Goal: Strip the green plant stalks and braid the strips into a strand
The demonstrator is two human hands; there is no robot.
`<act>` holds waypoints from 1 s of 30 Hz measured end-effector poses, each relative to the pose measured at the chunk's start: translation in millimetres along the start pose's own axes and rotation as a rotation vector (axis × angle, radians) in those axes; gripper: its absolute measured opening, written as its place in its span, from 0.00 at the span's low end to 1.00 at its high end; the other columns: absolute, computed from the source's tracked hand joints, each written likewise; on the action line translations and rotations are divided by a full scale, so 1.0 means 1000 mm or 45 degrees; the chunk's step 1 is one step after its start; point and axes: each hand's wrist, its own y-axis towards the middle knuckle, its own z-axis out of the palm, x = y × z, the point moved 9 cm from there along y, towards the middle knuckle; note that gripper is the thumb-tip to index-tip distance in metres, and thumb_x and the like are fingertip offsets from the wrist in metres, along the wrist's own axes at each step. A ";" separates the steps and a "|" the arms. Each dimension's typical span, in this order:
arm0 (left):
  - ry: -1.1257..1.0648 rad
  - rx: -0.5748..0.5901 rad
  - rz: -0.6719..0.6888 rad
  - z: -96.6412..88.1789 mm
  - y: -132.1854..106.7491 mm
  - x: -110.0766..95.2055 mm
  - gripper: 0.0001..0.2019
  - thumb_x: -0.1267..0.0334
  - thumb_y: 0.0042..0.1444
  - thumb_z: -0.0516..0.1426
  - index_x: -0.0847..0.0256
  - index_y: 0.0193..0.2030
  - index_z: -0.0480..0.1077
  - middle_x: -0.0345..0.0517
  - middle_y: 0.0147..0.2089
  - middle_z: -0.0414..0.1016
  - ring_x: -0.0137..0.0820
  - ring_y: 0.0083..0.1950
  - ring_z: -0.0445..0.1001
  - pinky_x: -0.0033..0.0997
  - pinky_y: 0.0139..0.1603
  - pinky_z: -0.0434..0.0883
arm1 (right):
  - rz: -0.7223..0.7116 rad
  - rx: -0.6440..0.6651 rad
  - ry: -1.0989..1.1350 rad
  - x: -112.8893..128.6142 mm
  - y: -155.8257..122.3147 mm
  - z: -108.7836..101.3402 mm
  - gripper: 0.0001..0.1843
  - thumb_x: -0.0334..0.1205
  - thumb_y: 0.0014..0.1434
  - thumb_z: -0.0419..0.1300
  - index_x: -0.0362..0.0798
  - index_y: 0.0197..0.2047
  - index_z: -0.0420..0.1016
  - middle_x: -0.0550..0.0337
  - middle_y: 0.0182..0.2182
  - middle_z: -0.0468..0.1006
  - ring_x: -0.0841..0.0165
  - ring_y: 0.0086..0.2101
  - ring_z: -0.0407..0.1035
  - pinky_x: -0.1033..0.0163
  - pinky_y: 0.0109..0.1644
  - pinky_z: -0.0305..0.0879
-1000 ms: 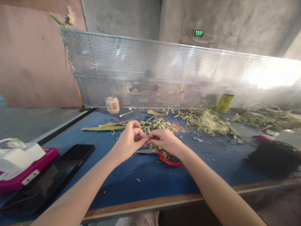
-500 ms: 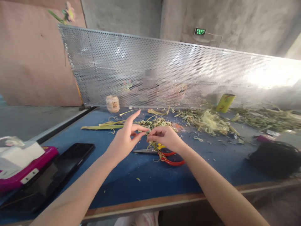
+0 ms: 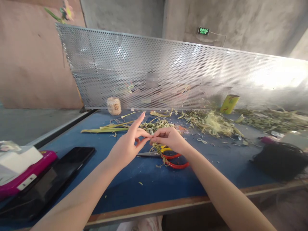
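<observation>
In the middle of the head view my left hand (image 3: pixel 130 142) pinches with thumb and a bent finger, its index finger pointing up. The fingertips of my right hand (image 3: pixel 169 139) are also pinched and meet those of the left. What lies between them is too small to make out. Under my right hand hangs or lies a yellow-green strip of dried plant (image 3: pixel 157 149); I cannot tell whether it is held. Scissors with red handles (image 3: pixel 178 166) rest on the blue tabletop (image 3: pixel 134 189) just below, partly covered. A heap of dried leaves (image 3: pixel 158 125) sits behind the hands.
Long pale stalks (image 3: pixel 103 130) and a twine spool (image 3: pixel 114 106) are at back left. More dried plant strands (image 3: pixel 214 123) and a yellow-green can (image 3: pixel 229 104) stand right. A phone (image 3: pixel 72 163), a magenta box (image 3: pixel 45 160), a black object (image 3: pixel 280 160) and a perforated metal screen (image 3: pixel 134 64) surround.
The fingertips of both hands have drawn closer and now touch, with the right fingers pinched tighter. The whole view has shifted slightly; the objects on the table stay in place.
</observation>
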 end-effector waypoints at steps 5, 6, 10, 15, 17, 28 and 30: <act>0.039 -0.021 0.014 -0.002 -0.001 -0.003 0.38 0.67 0.53 0.52 0.53 0.64 0.29 0.48 0.43 0.74 0.30 0.32 0.74 0.26 0.29 0.70 | 0.004 0.049 0.057 -0.001 0.000 0.003 0.10 0.44 0.43 0.63 0.45 0.24 0.73 0.61 0.23 0.76 0.73 0.26 0.70 0.66 0.34 0.66; 0.050 -0.016 0.017 -0.002 -0.002 -0.003 0.39 0.67 0.54 0.51 0.52 0.64 0.27 0.49 0.46 0.73 0.29 0.31 0.74 0.26 0.28 0.70 | 0.006 0.059 0.071 -0.002 0.000 0.004 0.10 0.43 0.43 0.63 0.45 0.24 0.72 0.61 0.23 0.76 0.73 0.26 0.70 0.66 0.34 0.66; 0.081 0.071 0.058 0.003 -0.003 -0.005 0.41 0.70 0.53 0.50 0.51 0.63 0.23 0.50 0.50 0.71 0.30 0.34 0.74 0.27 0.31 0.70 | 0.002 0.058 0.102 -0.001 0.000 0.004 0.09 0.43 0.44 0.63 0.45 0.24 0.72 0.61 0.23 0.76 0.73 0.27 0.70 0.66 0.35 0.66; 0.082 0.083 0.077 0.005 -0.002 -0.005 0.41 0.68 0.54 0.51 0.54 0.64 0.24 0.47 0.46 0.74 0.33 0.40 0.74 0.30 0.37 0.71 | 0.004 0.007 0.083 0.003 -0.001 0.000 0.09 0.42 0.43 0.64 0.45 0.23 0.72 0.63 0.20 0.74 0.74 0.24 0.69 0.67 0.30 0.65; 0.098 0.061 0.077 0.003 -0.002 -0.005 0.39 0.66 0.54 0.52 0.55 0.64 0.26 0.46 0.43 0.75 0.33 0.42 0.74 0.30 0.37 0.71 | 0.003 0.002 0.088 0.004 0.000 -0.001 0.09 0.42 0.43 0.64 0.45 0.23 0.72 0.63 0.21 0.74 0.74 0.24 0.69 0.68 0.30 0.64; 0.116 -0.042 0.038 -0.001 -0.002 -0.001 0.32 0.66 0.53 0.52 0.58 0.62 0.42 0.43 0.36 0.75 0.28 0.30 0.72 0.24 0.28 0.69 | -0.015 0.011 0.139 -0.002 0.001 -0.002 0.07 0.41 0.46 0.62 0.46 0.26 0.74 0.62 0.24 0.76 0.75 0.26 0.68 0.68 0.31 0.63; 0.152 -0.044 0.024 0.000 -0.002 0.000 0.30 0.65 0.52 0.53 0.59 0.61 0.45 0.44 0.35 0.75 0.28 0.29 0.72 0.24 0.26 0.69 | 0.012 -0.031 0.141 -0.006 0.002 -0.006 0.07 0.42 0.45 0.63 0.46 0.27 0.75 0.63 0.23 0.75 0.75 0.24 0.67 0.68 0.29 0.61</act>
